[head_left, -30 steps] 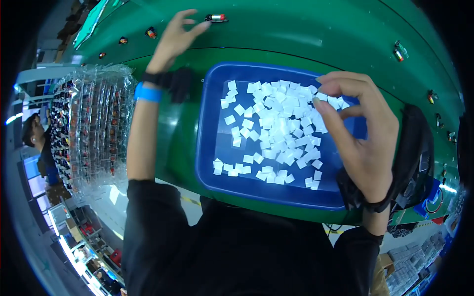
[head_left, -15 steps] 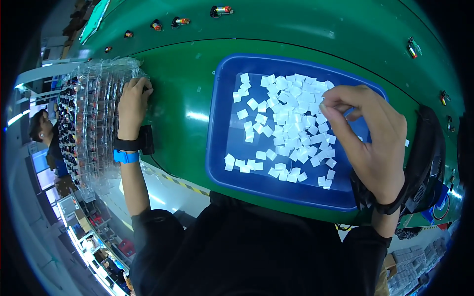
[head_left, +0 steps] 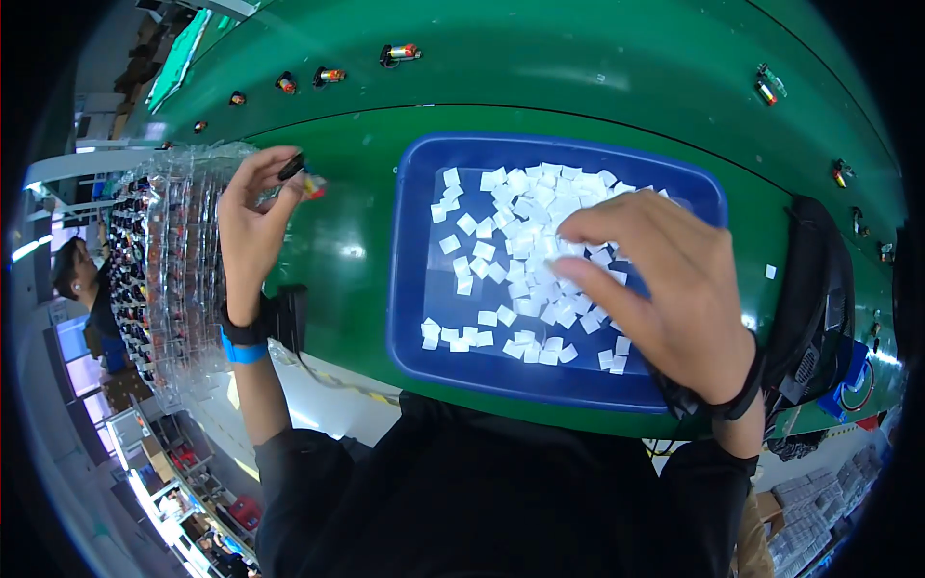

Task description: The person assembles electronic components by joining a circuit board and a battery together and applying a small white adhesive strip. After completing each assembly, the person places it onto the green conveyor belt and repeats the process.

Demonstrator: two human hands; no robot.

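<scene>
My left hand (head_left: 252, 217) is raised beside the stacked clear plastic trays (head_left: 188, 260). Its thumb and fingers pinch a small cylindrical part (head_left: 310, 185) with a black end and a red-and-yellow body, slightly blurred. Over the blue tray (head_left: 409, 356) hovers my right hand (head_left: 674, 289), thumb and index finger apart, with no object visible between them. Below its fingertips lies a loose pile of small white square pieces (head_left: 525, 207), several of them scattered toward the tray's left and front.
Similar small parts (head_left: 400, 55) stand spaced along the green bench (head_left: 578, 87). A black bag-like object (head_left: 814, 279) lies to the right of the blue tray. One white square (head_left: 770, 272) rests on the bench there. A person (head_left: 79, 275) is at far left.
My left hand has lifted off the plastic trays with a small part in its fingers. My right hand has moved left and down over the white pieces, its fingertips parting.
</scene>
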